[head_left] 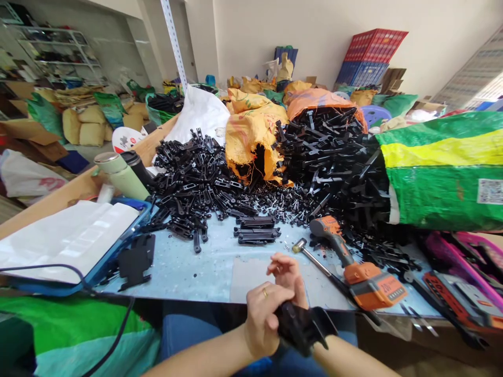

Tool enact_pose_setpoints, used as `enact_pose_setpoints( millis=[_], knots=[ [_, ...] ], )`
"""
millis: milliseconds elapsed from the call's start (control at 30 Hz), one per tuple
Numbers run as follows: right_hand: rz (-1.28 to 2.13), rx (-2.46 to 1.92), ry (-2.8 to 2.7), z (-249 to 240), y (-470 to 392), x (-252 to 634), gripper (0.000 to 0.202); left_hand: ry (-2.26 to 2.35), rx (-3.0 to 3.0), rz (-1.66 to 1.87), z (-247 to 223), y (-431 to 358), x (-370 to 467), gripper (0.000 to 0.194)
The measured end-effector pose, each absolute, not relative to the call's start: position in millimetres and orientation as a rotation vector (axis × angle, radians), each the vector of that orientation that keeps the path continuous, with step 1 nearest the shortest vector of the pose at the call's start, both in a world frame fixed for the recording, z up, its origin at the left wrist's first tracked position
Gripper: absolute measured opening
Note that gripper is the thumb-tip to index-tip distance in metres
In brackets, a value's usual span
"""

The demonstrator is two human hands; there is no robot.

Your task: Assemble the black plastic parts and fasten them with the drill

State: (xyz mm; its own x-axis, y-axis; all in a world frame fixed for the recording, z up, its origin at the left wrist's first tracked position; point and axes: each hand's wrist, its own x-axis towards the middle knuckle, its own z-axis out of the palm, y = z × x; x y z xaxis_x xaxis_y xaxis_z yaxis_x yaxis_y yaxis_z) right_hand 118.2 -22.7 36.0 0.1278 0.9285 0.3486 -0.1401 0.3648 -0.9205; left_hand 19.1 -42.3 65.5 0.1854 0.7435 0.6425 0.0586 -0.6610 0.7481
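Observation:
My left hand (262, 317) is at the table's front edge, its fingers wrapped round a black plastic part (301, 327). A ring shows on one finger. My right hand (288, 275) lies just beyond, fingers apart and slightly curled, while the black part covers its wrist area. Whether the right palm touches the part is hidden. Ahead of my hands, several assembled black pieces (257, 230) lie stacked on the light blue table (176, 272). A hammer (318, 262) and an orange cordless drill (353, 267) lie to the right.
Black parts (192, 183) and small screws (288, 207) are heaped behind. An orange sack (255, 125) and a green sack (448, 167) stand at the back and right. On the left are a blue tray (94, 272) with white sheets and a green bottle (121, 175).

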Motion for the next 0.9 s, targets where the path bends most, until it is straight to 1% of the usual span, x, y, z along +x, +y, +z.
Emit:
enact_pose_setpoints(
  millis=[67, 133, 200, 267, 333, 400, 467, 533, 600, 667, 767, 833, 900],
  knots=[
    [0.811, -1.004, -1.228, 18.7, 3.0, 116.5, 0.037, 0.823, 2.118, 1.489, 47.4, -27.4, 16.5, 0.071],
    [0.625, -1.15, -1.449, 12.6, 41.9, 131.5, 0.027, 1.015, 2.393, 1.338, 29.1, -8.4, 8.6, 0.074],
    [0.354, -1.288, -1.722, 17.1, 91.0, 154.0, 0.024, 1.149, 2.644, 1.082, 13.4, 9.4, 0.6, 0.066],
    [0.084, -1.472, -2.073, 28.0, 144.1, 171.1, 0.029, 1.169, 2.827, 0.834, 2.2, 24.7, -3.8, 0.052],
    [0.016, -1.467, -2.259, 39.4, 194.1, 174.2, 0.026, 1.241, 2.884, 0.663, -3.7, 39.3, -4.2, 0.043],
    [0.003, -1.403, -2.402, 47.1, 235.7, 162.5, 0.024, 1.404, 2.84, 0.58, -4.7, 54.5, -2.5, 0.042],
    [-0.022, -1.346, -2.524, 50.0, 267.1, 142.0, 0.028, 1.541, 2.774, 0.562, -1.7, 68.9, -2.9, 0.045],
    [-0.053, -1.314, -2.608, 49.4, 288.6, 121.3, 0.031, 1.625, 2.713, 0.616, 4.3, 80.2, -10.0, 0.049],
    [-0.083, -1.307, -2.661, 47.9, 301.4, 106.9, 0.032, 1.751, 2.62, 0.71, 12.2, 88.1, -27.4, 0.049],
    [-0.11, -1.306, -2.696, 47.9, 306.9, 101.4, 0.031, 1.997, 2.462, 0.779, 20.7, 94.9, -55.1, 0.043],
    [-0.142, -1.29, -2.726, 54.5, 303.8, 106.2, 0.026, 2.373, 2.162, 0.732, 30.9, 110.4, -103.3, 0.035],
    [-0.157, -1.274, -2.725, 63.8, 293.9, 111.7, 0.021, 2.45, 1.95, 0.685, 35.0, 126.3, -128.8, 0.029],
    [-0.171, -1.26, -2.701, 74.4, 275.5, 114.6, 0.021, 2.427, 1.748, 0.679, 38.1, 144.9, -144.1, 0.029]
  ],
)
